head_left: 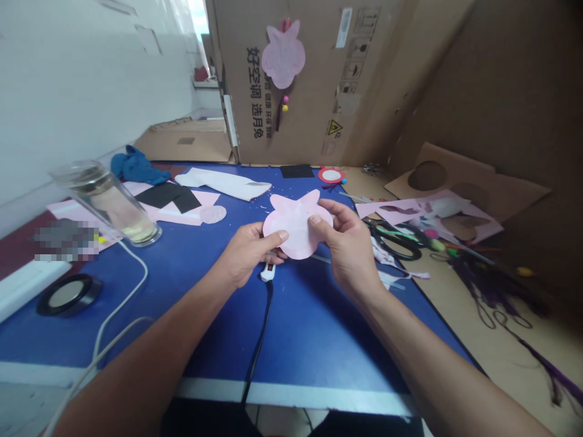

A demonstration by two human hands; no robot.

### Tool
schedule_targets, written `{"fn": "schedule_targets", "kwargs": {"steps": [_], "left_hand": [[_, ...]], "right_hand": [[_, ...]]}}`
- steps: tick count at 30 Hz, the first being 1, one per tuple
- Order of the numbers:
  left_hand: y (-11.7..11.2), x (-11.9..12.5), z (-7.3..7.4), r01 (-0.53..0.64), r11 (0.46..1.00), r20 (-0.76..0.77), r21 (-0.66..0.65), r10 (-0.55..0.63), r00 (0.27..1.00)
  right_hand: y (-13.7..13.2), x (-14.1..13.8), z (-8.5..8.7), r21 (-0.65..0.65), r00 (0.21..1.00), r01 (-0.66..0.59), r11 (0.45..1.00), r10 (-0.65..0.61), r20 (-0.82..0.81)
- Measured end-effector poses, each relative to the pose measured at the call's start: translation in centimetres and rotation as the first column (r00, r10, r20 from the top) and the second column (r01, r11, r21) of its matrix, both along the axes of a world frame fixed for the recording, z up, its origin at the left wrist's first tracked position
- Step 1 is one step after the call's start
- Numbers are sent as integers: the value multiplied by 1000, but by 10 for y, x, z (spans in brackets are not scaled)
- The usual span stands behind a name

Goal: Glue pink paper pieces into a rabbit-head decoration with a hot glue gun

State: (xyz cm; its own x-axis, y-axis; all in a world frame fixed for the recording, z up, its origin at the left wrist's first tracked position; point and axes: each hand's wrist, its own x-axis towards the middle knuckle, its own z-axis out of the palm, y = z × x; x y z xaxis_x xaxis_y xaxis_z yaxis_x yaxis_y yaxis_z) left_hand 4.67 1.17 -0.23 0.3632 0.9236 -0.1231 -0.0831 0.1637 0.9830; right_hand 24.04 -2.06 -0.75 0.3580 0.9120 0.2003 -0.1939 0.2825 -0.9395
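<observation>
A pink paper cutout (298,226), rounded and lobed with two pointed tips on top, is held up above the blue table. My left hand (255,250) pinches its left edge, thumb on the front face. On the other side, my right hand (344,233) grips the right edge, its thumb also pressed on the front. Just beneath the left fingers lies a white device with a red switch (268,271) and a black cord. A similar pink cutout (283,56) hangs on the upright cardboard, with beads and a dark tassel below it.
A glass of liquid (116,206), black tape roll (68,295), blue cloth (139,165) and black paper (168,197) sit at left. Scissors (396,240), pink paper scraps (478,221) and purple tassels (496,285) lie at right. A red-rimmed disc (331,175) rests at the back.
</observation>
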Motion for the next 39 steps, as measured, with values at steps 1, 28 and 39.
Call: {"fn": "schedule_targets", "kwargs": {"steps": [1, 28, 39], "left_hand": [[0, 0, 0, 3, 1000, -2, -1, -3, 1000], [-3, 2, 2, -123, 992, 51, -34, 124, 991], [-2, 2, 3, -127, 991, 65, -42, 130, 989]], "right_hand": [[-1, 0, 1, -4, 1000, -8, 1000, 8, 1], [-2, -5, -2, -100, 964, -266, 959, 264, -34], [-3, -5, -2, -126, 967, -253, 959, 251, -27]]}}
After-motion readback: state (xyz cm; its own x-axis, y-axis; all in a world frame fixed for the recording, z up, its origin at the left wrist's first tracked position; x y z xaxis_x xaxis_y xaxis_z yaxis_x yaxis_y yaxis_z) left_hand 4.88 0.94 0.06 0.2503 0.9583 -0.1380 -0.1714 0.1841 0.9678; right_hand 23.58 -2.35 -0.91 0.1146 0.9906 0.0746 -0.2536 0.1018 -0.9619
